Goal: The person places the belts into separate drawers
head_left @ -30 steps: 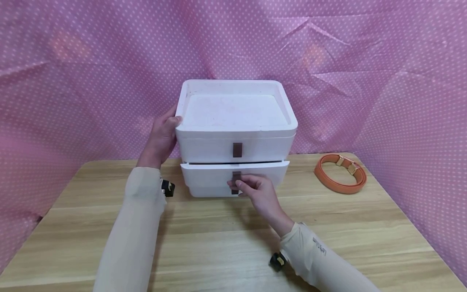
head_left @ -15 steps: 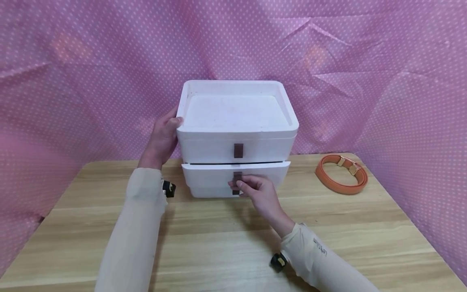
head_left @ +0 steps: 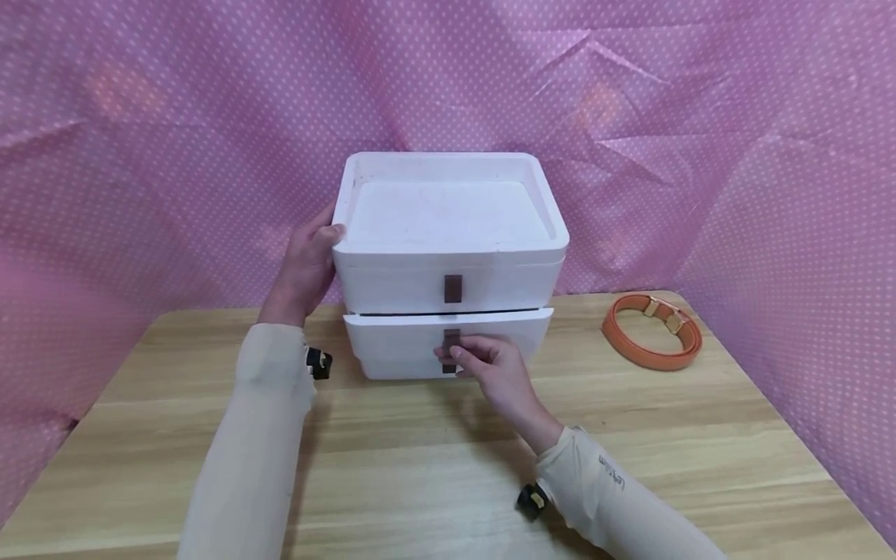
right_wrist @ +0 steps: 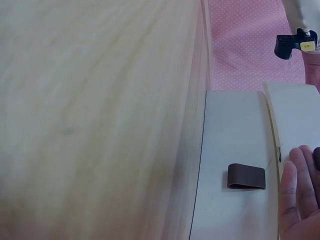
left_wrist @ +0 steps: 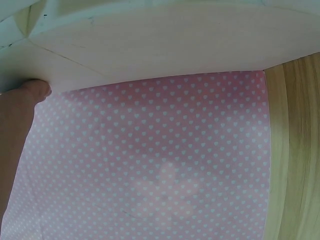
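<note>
A white plastic drawer unit [head_left: 448,288] with a tray-like top stands at the back of the table. Its middle drawer [head_left: 392,334] sits slightly pulled out, a dark gap showing above its front edge. My right hand [head_left: 490,365] pinches the brown pull tab [head_left: 451,336] of that drawer between thumb and forefinger. The lowest drawer's brown tab [right_wrist: 246,177] shows whole in the right wrist view. My left hand [head_left: 304,260] holds the unit's upper left side, its thumb over the top rim. In the left wrist view a fingertip [left_wrist: 39,90] touches the white side wall; the other fingers are hidden.
A coiled orange-brown belt [head_left: 652,334] with a gold buckle lies on the wooden table [head_left: 392,467], right of the unit. The top drawer [head_left: 392,288] is closed, with its own brown tab [head_left: 453,288]. Pink dotted cloth [head_left: 448,78] hangs behind and at both sides.
</note>
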`<action>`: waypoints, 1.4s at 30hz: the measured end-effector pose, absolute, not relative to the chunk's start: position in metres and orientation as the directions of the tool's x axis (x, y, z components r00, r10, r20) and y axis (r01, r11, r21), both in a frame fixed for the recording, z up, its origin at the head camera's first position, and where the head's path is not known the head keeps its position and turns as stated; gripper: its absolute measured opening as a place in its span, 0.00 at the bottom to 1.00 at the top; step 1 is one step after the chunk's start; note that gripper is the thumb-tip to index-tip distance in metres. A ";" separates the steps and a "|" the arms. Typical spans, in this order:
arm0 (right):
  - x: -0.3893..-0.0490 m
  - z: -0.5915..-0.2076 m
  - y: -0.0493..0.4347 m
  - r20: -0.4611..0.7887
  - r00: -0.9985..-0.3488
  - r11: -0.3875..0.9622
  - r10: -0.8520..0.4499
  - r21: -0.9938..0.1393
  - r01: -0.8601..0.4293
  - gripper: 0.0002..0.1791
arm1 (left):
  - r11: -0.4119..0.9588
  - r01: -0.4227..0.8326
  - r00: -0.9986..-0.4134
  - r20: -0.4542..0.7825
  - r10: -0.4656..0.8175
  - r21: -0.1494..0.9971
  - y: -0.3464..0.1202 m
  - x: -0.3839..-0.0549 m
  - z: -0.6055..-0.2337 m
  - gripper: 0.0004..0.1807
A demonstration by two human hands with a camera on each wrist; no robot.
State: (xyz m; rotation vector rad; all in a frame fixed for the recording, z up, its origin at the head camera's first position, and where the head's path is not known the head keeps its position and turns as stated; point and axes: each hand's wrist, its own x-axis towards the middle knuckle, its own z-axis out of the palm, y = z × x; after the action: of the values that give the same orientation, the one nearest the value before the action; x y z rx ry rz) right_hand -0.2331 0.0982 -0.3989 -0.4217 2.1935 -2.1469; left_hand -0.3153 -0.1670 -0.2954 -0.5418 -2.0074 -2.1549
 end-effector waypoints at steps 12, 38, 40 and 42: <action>-0.233 -0.397 0.098 0.162 -0.960 0.011 -0.228 -0.986 -0.169 0.12 | -0.111 0.352 -0.920 0.365 0.141 0.929 -0.168 -0.315 -0.296 0.34; -0.236 -0.398 0.098 0.169 -0.960 0.028 -0.222 -0.983 -0.180 0.13 | -0.089 0.334 -0.931 0.344 0.124 0.938 -0.167 -0.314 -0.296 0.35; -0.236 -0.398 0.097 0.160 -0.963 0.028 -0.216 -0.985 -0.170 0.13 | -0.090 0.334 -0.931 0.344 0.124 0.938 -0.167 -0.314 -0.296 0.35; -0.236 -0.397 0.097 0.150 -0.966 0.024 -0.209 -0.987 -0.158 0.13 | -0.090 0.336 -0.930 0.346 0.124 0.937 -0.167 -0.314 -0.296 0.35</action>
State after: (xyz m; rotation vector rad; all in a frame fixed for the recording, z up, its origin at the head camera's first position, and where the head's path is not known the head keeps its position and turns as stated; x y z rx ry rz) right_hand -0.2361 0.0969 -0.3968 -0.3990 2.2209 -2.1321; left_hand -0.3138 -0.1670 -0.2960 -0.5156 -2.0130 -2.1553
